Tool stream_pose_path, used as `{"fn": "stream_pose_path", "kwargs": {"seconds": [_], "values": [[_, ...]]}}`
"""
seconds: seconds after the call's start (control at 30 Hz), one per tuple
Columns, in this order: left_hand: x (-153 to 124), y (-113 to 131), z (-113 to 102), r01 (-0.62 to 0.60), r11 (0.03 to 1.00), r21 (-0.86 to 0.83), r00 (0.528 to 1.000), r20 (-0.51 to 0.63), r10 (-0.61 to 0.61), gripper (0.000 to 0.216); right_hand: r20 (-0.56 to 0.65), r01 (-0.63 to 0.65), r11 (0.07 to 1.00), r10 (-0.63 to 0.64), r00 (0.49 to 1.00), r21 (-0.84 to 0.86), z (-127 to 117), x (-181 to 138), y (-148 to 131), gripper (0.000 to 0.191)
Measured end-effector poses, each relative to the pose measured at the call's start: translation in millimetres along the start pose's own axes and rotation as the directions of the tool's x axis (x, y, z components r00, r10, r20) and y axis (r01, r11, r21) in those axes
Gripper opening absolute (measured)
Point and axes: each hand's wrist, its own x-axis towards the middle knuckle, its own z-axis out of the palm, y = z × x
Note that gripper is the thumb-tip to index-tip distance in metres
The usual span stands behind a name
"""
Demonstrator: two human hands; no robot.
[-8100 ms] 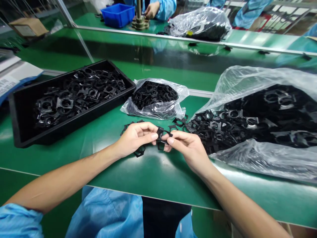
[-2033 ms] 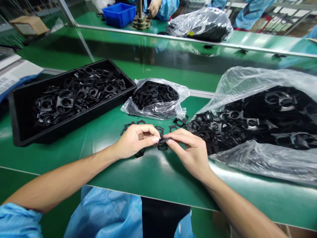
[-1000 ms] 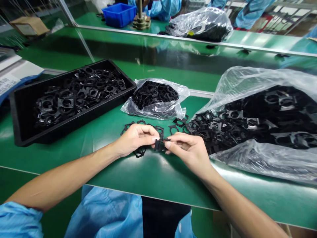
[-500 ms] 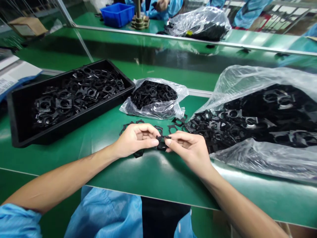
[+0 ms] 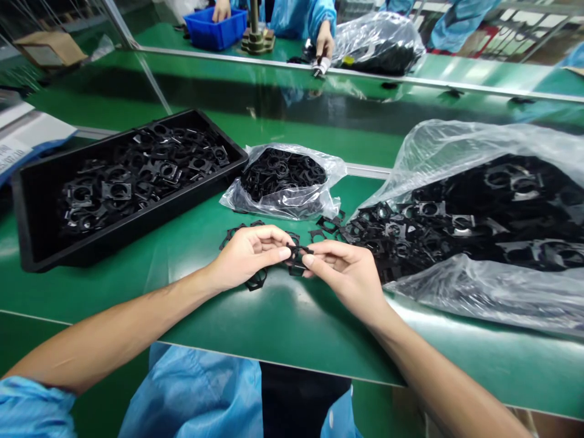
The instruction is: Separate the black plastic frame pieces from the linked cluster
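Both my hands meet over the green table [image 5: 283, 328] near its front edge. My left hand [image 5: 244, 255] and my right hand [image 5: 347, 274] pinch a small black plastic part [image 5: 296, 255] between their fingertips. Several flat black ring pieces [image 5: 255, 278] lie loose on the table under and behind my left hand. Right of my right hand, a large clear bag [image 5: 479, 207] spills black square frames toward my fingers.
A black tray [image 5: 41, 243] holding several square frames sits at the left. A small clear bag of black rings [image 5: 283, 179] lies behind my hands. Across the belt, another person's hands [image 5: 323, 42] work beside a blue bin [image 5: 214, 27] and another bag [image 5: 378, 42].
My fingers have shifted slightly on the black part, which stays between both hands. Across the belt, the other person's hands have moved apart, one to the blue bin, one toward the far bag.
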Motion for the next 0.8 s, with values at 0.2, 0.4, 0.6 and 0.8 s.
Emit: {"fn": "stream_pose_path", "kwargs": {"seconds": [0.2, 0.4, 0.6, 0.8], "values": [[1.1, 0.8, -1.8, 0.075, 0.994, -0.08, 0.997, 0.038, -0.072, 0.026, 0.047, -0.045, 0.998, 0.044, 0.998, 0.033, 0.7, -0.5, -2.1, 0.035], [0.7, -1.1, 0.3, 0.156, 0.976, -0.154, 0.988, 0.041, -0.151, 0.029, 0.064, -0.035, 0.998, 0.032, 0.997, 0.046, -2.5, 3.6, -0.2, 0.033], [0.4, 1.2, 0.4, 0.142, 0.976, -0.168, 0.989, 0.053, -0.135, 0.024, 0.137, -0.091, 0.992, 0.079, 0.987, 0.082, -5.5, 5.4, 1.9, 0.03], [-0.3, 4.1, -0.3, 0.148, 0.972, -0.181, 0.987, 0.09, -0.133, 0.022, 0.202, -0.173, 0.972, 0.14, 0.969, 0.157, -6.5, 4.9, -0.6, 0.025]]}}
